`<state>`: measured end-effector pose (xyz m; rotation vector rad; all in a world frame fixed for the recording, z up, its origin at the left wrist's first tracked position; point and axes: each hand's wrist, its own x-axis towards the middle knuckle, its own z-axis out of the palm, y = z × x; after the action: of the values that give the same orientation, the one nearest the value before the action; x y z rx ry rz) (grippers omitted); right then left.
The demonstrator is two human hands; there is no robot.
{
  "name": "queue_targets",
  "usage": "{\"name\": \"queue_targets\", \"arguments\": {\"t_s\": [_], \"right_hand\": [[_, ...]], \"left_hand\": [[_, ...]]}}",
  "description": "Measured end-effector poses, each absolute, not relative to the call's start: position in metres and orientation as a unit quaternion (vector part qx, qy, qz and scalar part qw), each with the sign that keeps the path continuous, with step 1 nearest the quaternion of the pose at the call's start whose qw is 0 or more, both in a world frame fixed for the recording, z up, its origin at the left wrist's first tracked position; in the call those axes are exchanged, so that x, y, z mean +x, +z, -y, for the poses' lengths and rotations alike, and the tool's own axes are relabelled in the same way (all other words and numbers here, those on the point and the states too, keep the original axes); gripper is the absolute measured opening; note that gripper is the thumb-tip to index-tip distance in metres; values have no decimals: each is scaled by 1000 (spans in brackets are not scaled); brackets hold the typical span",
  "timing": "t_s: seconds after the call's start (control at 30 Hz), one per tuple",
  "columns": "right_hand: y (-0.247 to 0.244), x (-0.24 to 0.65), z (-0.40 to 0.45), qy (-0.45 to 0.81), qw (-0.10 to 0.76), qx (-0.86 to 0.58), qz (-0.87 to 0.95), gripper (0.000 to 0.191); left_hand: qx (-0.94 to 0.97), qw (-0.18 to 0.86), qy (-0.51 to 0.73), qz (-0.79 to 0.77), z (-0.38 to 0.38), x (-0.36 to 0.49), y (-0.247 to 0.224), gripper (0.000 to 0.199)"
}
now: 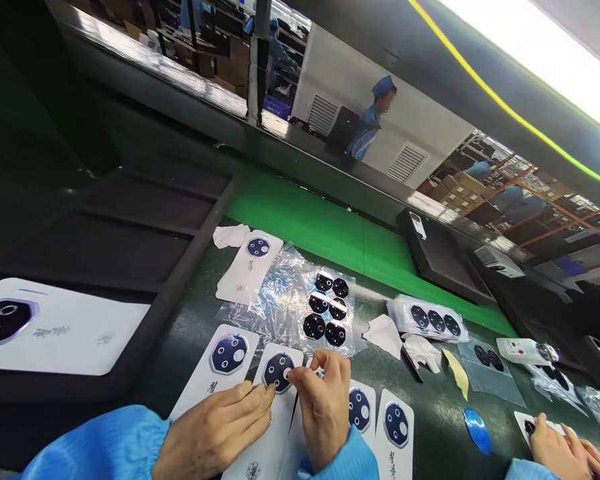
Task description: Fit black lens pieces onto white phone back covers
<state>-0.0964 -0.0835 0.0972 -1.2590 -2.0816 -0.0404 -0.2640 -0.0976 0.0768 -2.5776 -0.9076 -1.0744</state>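
Note:
Several white phone back covers (207, 380) with dark octagonal camera plates lie in a row at the near edge of the dark green bench. My left hand (215, 433) rests flat on one cover (273, 427), fingertips next to its camera plate (278, 371). My right hand (323, 403) pinches at the right edge of that plate with thumb and forefinger; whether it holds a film tab I cannot tell. Both arms wear blue sleeves.
A clear plastic sheet (290, 303) carries several black lens discs (325, 313). Another cover (249, 267) lies behind it. A black tray rack (130, 227) stands at left with a white cover (55, 327) on it. White wipes (385, 333), a blue film (476, 430) and a co-worker's hands (560, 450) are at right.

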Motion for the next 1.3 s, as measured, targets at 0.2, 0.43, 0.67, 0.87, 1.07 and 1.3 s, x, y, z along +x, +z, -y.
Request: {"name": "queue_targets", "arguments": {"t_s": [0.2,0.43,0.67,0.87,1.07,1.3], "right_hand": [[91,-104,86,-68,323,-471,818,30],[92,-104,86,-90,307,-473,821,28],[92,-105,85,-102,308,-480,815,29],[94,-105,85,-105,300,-478,819,37],[95,-105,85,-106,287,-460,833,43],[95,-106,83,-124,296,-459,829,48]], "left_hand": [[-869,116,-371,305,96,-263,80,47],[-872,117,-365,305,97,-264,78,46],[-871,120,-367,305,96,-264,81,47],[-866,119,-375,310,96,-263,83,49],[-867,127,-370,308,97,-264,79,48],[-866,135,-370,309,95,-263,80,49]]}}
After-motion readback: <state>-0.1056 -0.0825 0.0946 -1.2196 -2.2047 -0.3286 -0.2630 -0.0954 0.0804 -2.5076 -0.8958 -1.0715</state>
